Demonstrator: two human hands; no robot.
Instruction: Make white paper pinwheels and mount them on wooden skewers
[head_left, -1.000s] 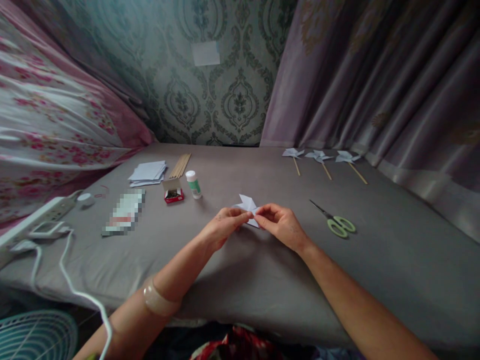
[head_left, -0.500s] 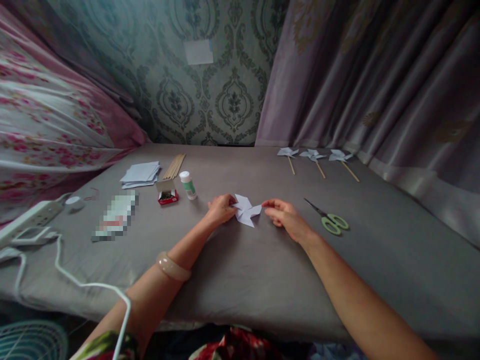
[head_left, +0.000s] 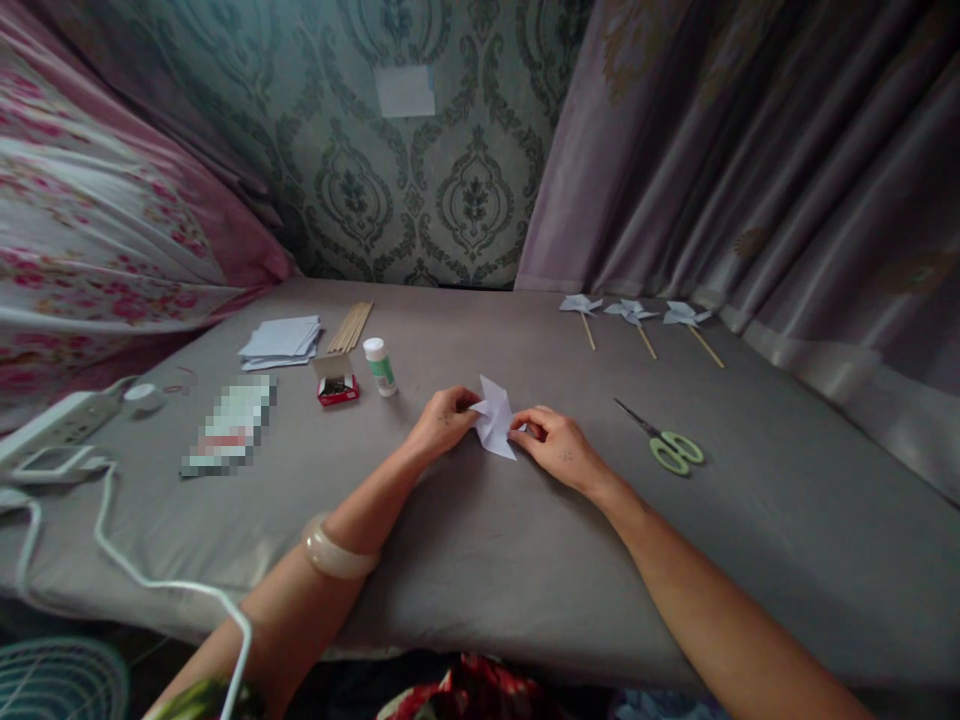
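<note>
Illumination is dim, soft and diffuse, with a cool violet-grey cast. The curtain (head_left: 750, 170) on the right reads brightest, indicating light from that side. Shadows are faint: a soft one lies under the forearms on the bed (head_left: 525, 560). No glare is present. The centre is reasonably sharp; the edges show wide-angle stretching and slight smear. A pixelated patch (head_left: 229, 425) masks one item at left.
</note>
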